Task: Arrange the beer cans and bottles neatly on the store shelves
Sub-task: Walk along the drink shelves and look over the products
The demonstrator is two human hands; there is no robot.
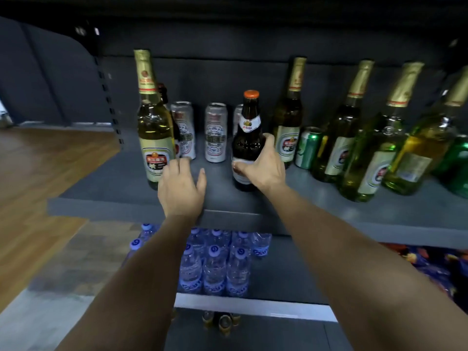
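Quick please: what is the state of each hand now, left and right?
Left hand: open, fingers relaxed over the shelf, holding nothing.
Right hand: gripping the dark brown beer bottle with the orange cap.

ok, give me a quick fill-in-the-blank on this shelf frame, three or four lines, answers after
1. The right hand grips a dark brown bottle with an ____ cap.
2. The left hand holds ____.
3. The green can stands to the ____ of the brown bottle.
4. The shelf below holds clear plastic ____ bottles with blue labels.

Answers: orange; nothing; right; water
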